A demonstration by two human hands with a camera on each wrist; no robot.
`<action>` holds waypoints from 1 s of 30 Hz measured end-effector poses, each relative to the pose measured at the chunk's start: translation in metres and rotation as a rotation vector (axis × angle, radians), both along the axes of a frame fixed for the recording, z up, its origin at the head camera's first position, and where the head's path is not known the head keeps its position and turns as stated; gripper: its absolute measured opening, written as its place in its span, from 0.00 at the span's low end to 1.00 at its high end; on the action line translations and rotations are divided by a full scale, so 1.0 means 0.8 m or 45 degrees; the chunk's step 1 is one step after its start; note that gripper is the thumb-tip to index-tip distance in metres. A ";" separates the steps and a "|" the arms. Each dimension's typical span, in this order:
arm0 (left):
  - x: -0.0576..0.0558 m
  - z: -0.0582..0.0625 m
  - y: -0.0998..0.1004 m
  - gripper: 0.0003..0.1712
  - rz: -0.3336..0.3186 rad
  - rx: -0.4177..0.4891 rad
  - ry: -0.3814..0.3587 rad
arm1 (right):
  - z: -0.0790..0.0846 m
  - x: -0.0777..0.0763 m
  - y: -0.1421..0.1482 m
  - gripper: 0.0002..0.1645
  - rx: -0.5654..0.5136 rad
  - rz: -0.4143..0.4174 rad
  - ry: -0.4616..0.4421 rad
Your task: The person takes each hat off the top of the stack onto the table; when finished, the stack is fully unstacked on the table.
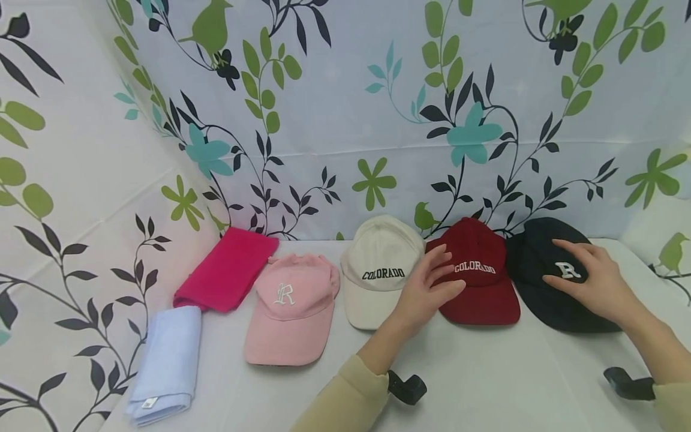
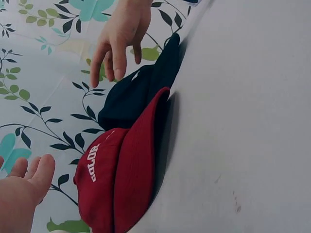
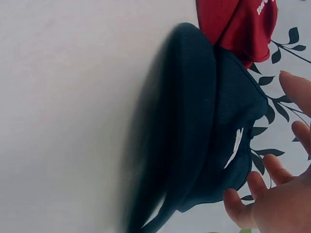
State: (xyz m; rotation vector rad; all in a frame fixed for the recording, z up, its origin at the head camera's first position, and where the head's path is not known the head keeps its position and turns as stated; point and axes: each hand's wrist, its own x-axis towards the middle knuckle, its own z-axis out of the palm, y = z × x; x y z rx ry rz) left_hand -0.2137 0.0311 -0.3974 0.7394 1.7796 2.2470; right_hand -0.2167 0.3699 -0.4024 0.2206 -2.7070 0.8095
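My right hand hovers with fingers spread over a dark bucket hat bearing a white letter R. In the right wrist view, the fingertips are apart from the hat's crown. The left hand overlaps the edges of a cream cap and a red cap in the head view, its fingers parted and nothing in them. Both caps read COLORADO and have their brims toward me. From the left wrist, that hand shows beside the red cap, a gap between them.
A pink cap lies left of the cream one. Farther left are a folded bright pink cloth and a folded light blue cloth. Behind the white table hangs a leaf-and-bird patterned curtain. Black straps sit at both wrists.
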 end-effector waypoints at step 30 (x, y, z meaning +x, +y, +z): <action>0.018 -0.013 -0.042 0.39 0.031 -0.043 0.082 | -0.037 0.002 0.008 0.40 0.185 -0.091 -0.090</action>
